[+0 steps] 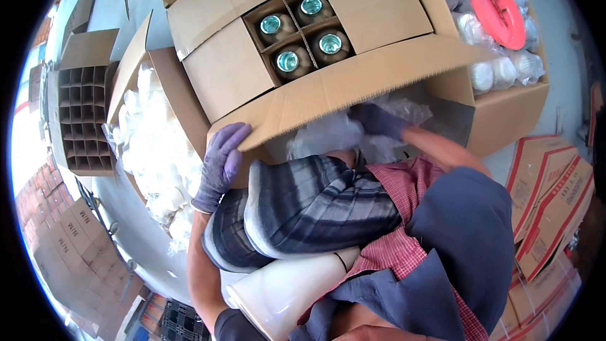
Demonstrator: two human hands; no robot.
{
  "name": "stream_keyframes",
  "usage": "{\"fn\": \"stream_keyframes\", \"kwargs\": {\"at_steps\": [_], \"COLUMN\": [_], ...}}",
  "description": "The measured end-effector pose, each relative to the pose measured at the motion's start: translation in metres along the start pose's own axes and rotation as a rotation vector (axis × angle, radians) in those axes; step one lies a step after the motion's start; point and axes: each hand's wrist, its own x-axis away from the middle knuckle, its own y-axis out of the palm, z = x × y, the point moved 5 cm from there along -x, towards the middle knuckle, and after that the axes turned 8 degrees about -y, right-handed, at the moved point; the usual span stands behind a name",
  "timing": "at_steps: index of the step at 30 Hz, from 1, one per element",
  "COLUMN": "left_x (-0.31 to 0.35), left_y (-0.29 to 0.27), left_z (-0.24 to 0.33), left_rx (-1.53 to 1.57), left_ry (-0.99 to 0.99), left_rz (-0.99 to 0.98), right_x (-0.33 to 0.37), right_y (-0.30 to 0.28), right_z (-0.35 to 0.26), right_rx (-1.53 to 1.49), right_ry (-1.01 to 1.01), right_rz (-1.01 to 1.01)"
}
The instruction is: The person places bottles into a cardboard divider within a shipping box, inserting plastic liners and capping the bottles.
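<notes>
In front of me stands a large cardboard box with its top flaps spread. Several glass jars with pale teal rims sit upright in its divider cells. My left hand, in a grey-purple glove, is closed on the left corner of the near cardboard flap. Below that flap, my right hand, in a dark glove, reaches among clear plastic bags. Its fingers are dark and partly hidden, so I cannot tell what they hold.
On the left stand an open box of plastic-wrapped white items and a divided carton. At right, a red-pink plastic dish lies on bagged white items. Flattened cartons lean nearby. A white rounded seat-like object is beneath me.
</notes>
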Motion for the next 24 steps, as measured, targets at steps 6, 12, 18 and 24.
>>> {"fn": "stream_keyframes", "kwargs": {"at_steps": [6,12,18,24], "left_x": [0.021,0.03,0.01,0.009], "left_y": [0.036,0.105,0.115,0.133], "left_z": [0.007,-0.061,-0.057,-0.077], "left_rx": [-0.207,-0.304,-0.166,-0.271], "left_ry": [0.164,0.236,0.115,0.131], "left_rz": [-0.205,0.058,-0.109,-0.071], "right_x": [0.021,-0.01,-0.122,-0.138], "right_y": [-0.162,-0.052,-0.04,-0.079], "right_z": [-0.15,-0.054,0.018,-0.048], "right_rx": [-0.112,0.2,0.239,0.201], "right_ry": [-0.042,0.038,0.203,0.093], "right_rz": [0.077,0.12,0.077,0.107]}}
